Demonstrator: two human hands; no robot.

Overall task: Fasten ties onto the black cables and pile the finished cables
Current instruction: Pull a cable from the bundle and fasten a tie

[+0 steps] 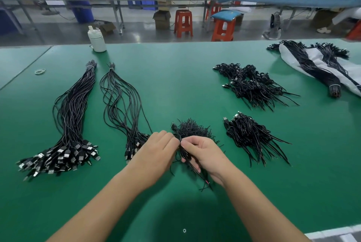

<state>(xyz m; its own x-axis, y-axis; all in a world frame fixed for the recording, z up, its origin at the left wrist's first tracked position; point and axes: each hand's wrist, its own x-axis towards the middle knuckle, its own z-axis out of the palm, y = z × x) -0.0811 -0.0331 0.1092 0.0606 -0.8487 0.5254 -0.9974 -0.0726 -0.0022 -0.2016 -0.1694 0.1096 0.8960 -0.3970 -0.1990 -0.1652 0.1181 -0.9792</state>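
Green matting covers my bench point(195, 77), and at lower centre of the frame my left hand point(156, 152) and right hand point(203, 153) both pinch one folded black cable point(187, 161) where a tie is going round it, just in front of the heap of loose ties point(192, 129). It looks light, limp and springy (likely to unfold if I ease off), so I'd grip the coil's waist; finished cables point(252, 134) sit at centre right.

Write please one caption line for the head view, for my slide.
Both hands, left hand and right hand, fasten a tie on a folded black cable over the green table.
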